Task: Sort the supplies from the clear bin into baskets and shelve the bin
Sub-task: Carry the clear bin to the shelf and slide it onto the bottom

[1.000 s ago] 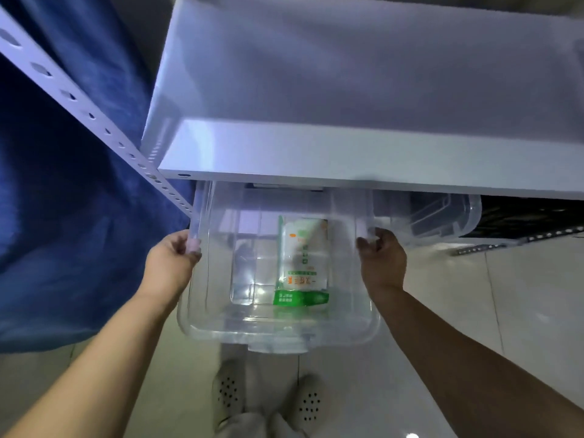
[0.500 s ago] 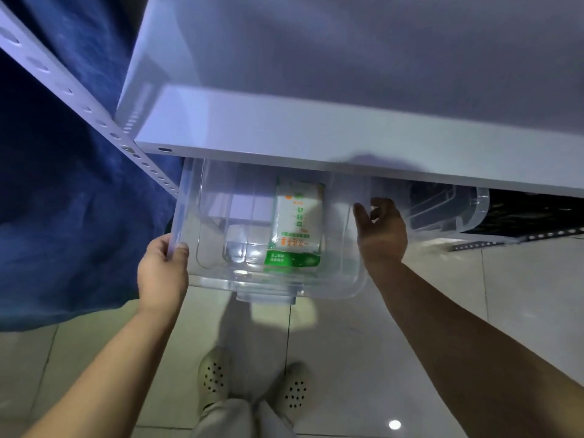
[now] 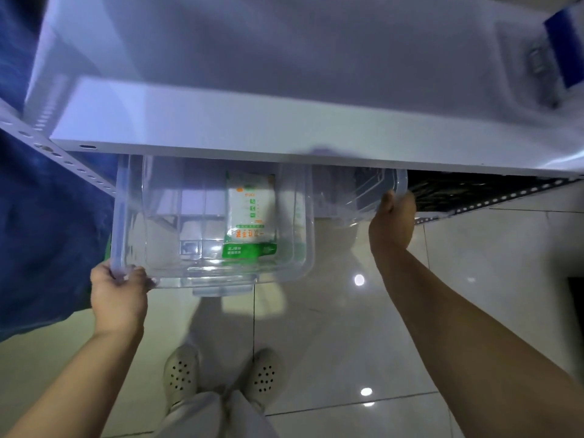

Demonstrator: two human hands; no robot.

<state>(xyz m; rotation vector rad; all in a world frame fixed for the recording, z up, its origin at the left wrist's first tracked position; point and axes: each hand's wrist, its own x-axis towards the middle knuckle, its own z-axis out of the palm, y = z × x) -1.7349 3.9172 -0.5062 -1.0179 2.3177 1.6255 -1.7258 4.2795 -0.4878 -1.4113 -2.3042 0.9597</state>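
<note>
Nearest the camera, two perforated shoes are seen on the glossy tiled floor. The clear bin is held at its front left corner by the left hand, whose fingers are curled closed over the rim. Further right, the rim of a second clear container (set just beside the bin) is gripped by the right hand. A green-and-white packet is seen lying inside the bin, between the hands. The bin is partly covered by the white shelf above, with blue fabric hanging at the left.
</note>
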